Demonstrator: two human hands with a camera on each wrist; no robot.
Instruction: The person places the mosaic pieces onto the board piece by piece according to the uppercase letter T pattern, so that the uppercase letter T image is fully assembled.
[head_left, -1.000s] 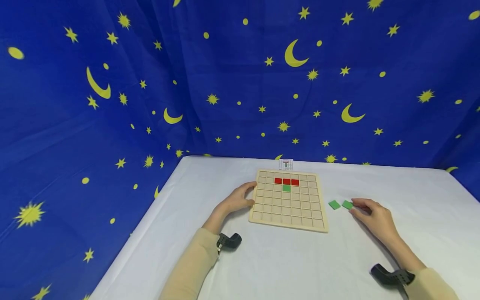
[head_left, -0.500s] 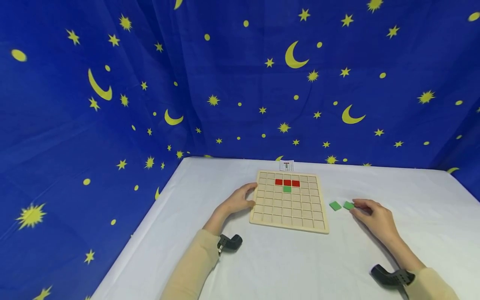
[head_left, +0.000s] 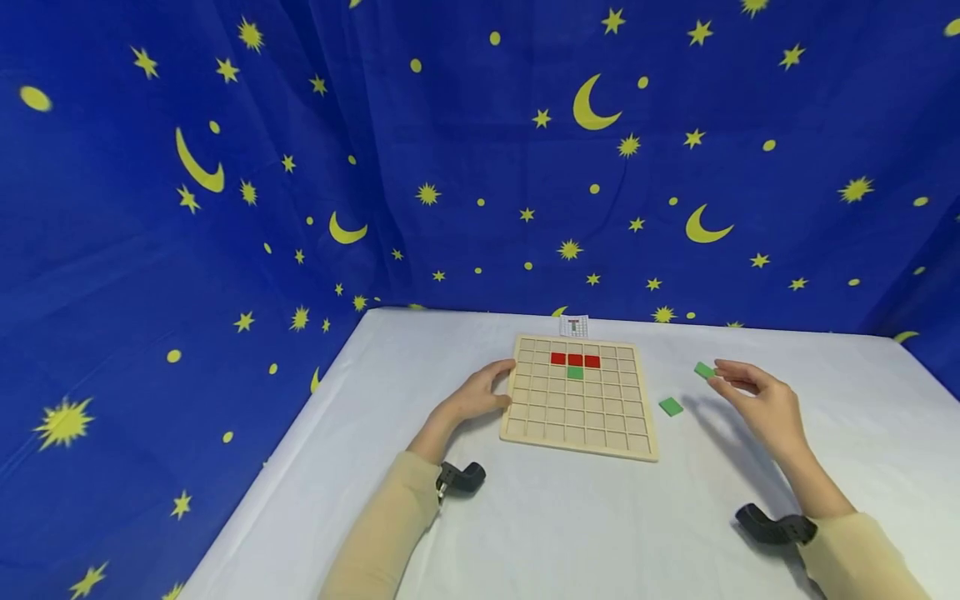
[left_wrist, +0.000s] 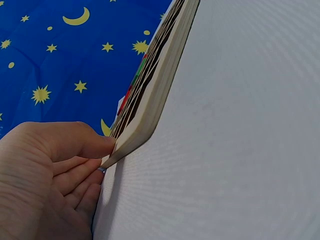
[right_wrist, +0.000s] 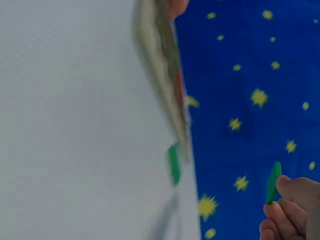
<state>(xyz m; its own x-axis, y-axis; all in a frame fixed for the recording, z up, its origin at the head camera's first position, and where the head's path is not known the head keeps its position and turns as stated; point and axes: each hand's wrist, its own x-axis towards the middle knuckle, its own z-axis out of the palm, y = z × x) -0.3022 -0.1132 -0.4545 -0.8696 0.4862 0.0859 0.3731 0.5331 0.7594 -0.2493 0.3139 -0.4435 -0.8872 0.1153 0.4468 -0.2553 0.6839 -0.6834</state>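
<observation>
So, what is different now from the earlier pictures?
The right hand has lifted one green square tile up off the white table, pinching it. The other loose green tile stayed lying there; the left hand stayed at the pale wooden grid board, whose three square red tiles also stayed put.

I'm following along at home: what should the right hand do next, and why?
Probably carry the held green tile left to the square just below the placed green tile on the board: the right hand pinches it above the table, that square is bare, and the small card appears to show a T with a longer stem.
</observation>
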